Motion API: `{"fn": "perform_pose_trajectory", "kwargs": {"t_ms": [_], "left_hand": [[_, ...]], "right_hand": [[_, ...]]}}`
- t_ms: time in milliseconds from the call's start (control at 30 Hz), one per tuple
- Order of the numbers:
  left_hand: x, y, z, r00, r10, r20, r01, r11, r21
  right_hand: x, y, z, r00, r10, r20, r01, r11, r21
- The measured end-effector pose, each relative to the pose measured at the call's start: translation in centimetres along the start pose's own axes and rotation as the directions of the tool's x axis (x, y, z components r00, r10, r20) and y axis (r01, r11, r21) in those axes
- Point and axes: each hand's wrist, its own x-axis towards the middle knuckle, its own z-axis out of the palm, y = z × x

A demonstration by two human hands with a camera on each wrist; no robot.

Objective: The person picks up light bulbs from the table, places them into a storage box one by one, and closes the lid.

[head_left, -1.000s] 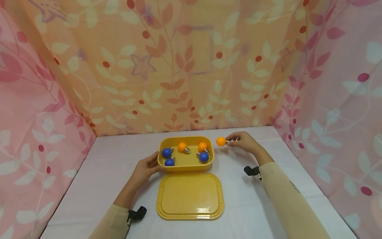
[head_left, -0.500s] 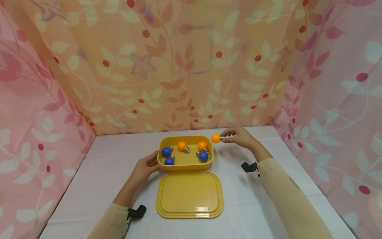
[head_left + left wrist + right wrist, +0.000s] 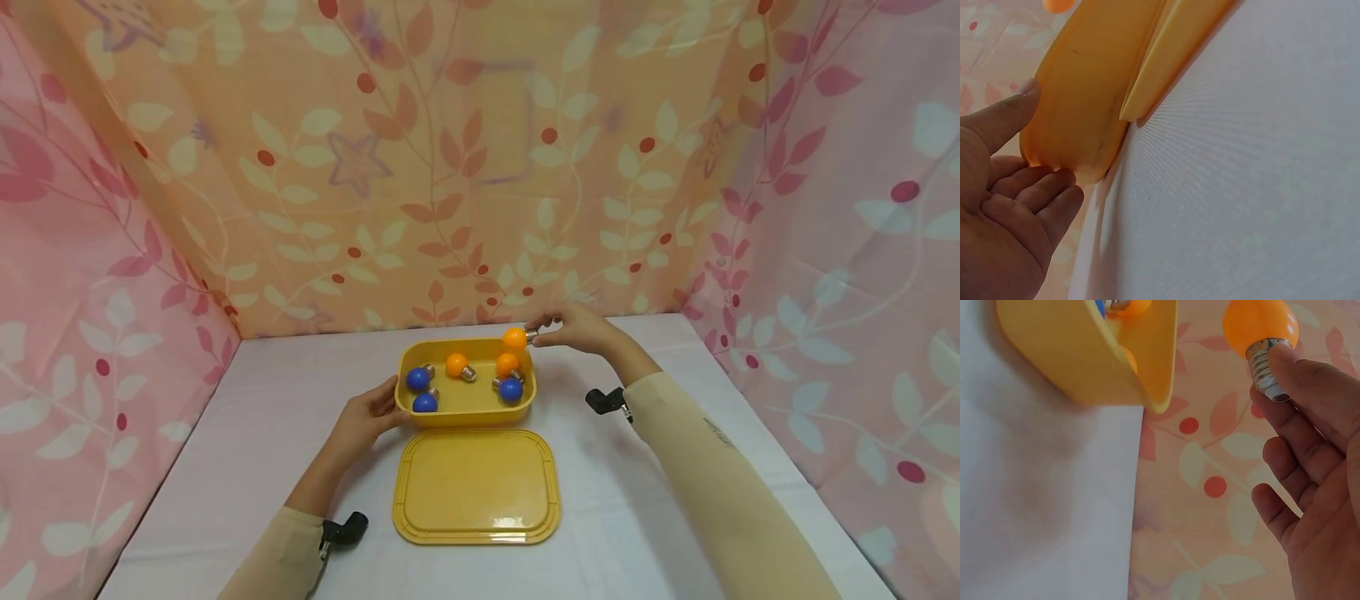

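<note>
A yellow plastic box point(image 3: 468, 417) stands uncovered on the table with blue bulbs point(image 3: 418, 379) and orange bulbs point(image 3: 456, 365) lying inside. Its flat yellow lid point(image 3: 476, 487) lies just in front of it. My left hand point(image 3: 363, 421) holds the box at its left end; in the left wrist view its thumb and fingertips meet the rounded end wall point(image 3: 1082, 94). Over the box's back right corner, my right hand point(image 3: 573, 327) pinches another orange bulb point(image 3: 514, 339) by its silver screw base point(image 3: 1262, 365) between thumb and index finger. The other fingers of that hand are loosely bent.
A white cloth covers the table point(image 3: 300, 375). Patterned fabric point(image 3: 465, 167) rises behind it and along both sides. A black camera mount point(image 3: 603, 402) sits at the right wrist, and another mount point(image 3: 347, 530) at the left.
My right hand has carried the pinched orange bulb leftward, from beside the box to above its back right corner. The left hand, box and lid look the same.
</note>
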Motion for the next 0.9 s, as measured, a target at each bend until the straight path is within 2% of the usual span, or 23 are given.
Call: {"fn": "perform_pose_trajectory", "kwargs": {"t_ms": [267, 533, 733, 900], "left_hand": [[0.1, 0.0, -0.1, 1.0, -0.015, -0.01, 0.015, 1.0, -0.005], [0.3, -0.3, 0.1, 1.0, -0.025, -0.012, 0.025, 1.0, -0.007], [0.4, -0.2, 0.1, 1.0, -0.01, -0.012, 0.01, 1.0, -0.023], [0.4, -0.3, 0.2, 1.0, -0.005, -0.015, 0.004, 1.0, -0.021]], "right_hand": [[2.0, -2.0, 0.5, 0.992, -0.094, 0.087, 0.097, 0.995, -0.033], [3.7, -3.8, 1.7, 0.977, -0.097, 0.192, 0.111, 0.992, -0.065], [5.2, -4.7, 2.6, 0.95, -0.183, 0.254, 0.22, 0.967, -0.129], [6.4, -5.4, 3.5, 0.927, -0.186, 0.325, 0.247, 0.956, -0.157]]}}
